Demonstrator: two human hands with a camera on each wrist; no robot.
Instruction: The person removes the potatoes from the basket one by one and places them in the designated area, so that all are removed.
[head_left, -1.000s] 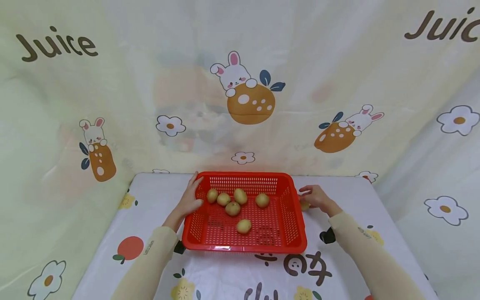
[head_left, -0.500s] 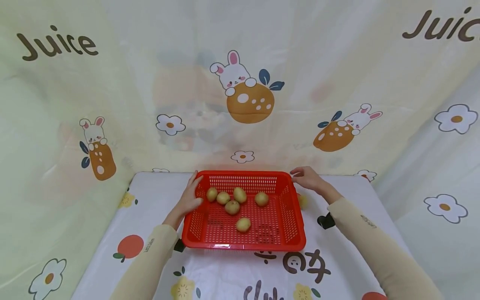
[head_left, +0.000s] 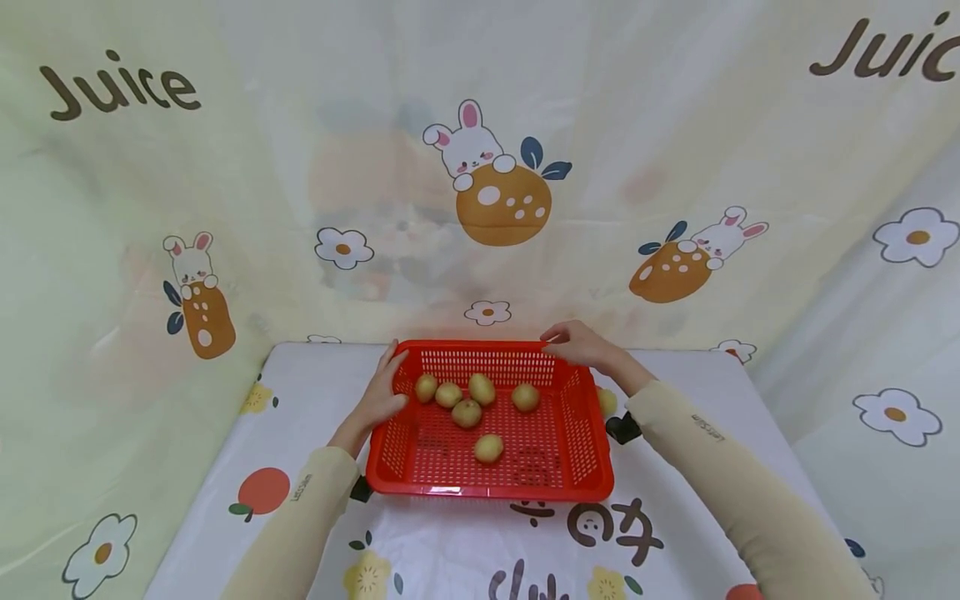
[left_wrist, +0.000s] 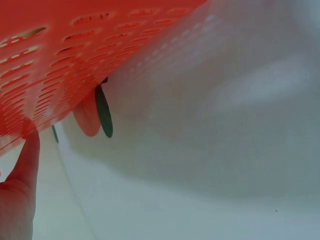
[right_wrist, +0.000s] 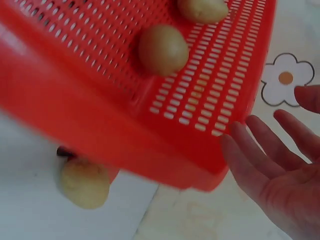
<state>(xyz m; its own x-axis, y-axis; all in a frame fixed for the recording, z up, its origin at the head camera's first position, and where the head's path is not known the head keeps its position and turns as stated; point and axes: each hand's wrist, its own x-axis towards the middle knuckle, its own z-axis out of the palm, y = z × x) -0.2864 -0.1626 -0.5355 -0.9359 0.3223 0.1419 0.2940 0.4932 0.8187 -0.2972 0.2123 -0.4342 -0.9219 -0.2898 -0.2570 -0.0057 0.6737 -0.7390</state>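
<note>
A red plastic basket [head_left: 517, 497] with slotted walls stands on the table, with several potatoes [head_left: 467, 413] lying loose on its floor. At its left side is my left hand [head_left: 375, 402], fingers spread along the rim; in the left wrist view its thumb [left_wrist: 27, 155] touches the slotted wall from outside. My right hand [head_left: 588, 348] hovers at the back right corner, palm bare and fingers relaxed, fingertips close to the rim in the right wrist view. One more potato [right_wrist: 85, 184] lies on the table outside the basket's right wall.
A white printed cloth [head_left: 442, 550] with fruit and lettering covers the table. Behind it hangs a pale curtain [head_left: 405, 292] with rabbits and flowers, and similar cloth encloses both sides.
My right hand has left the potato outside the basket and moved back and left to the rear right corner. My left hand and the potatoes inside have stayed put.
</note>
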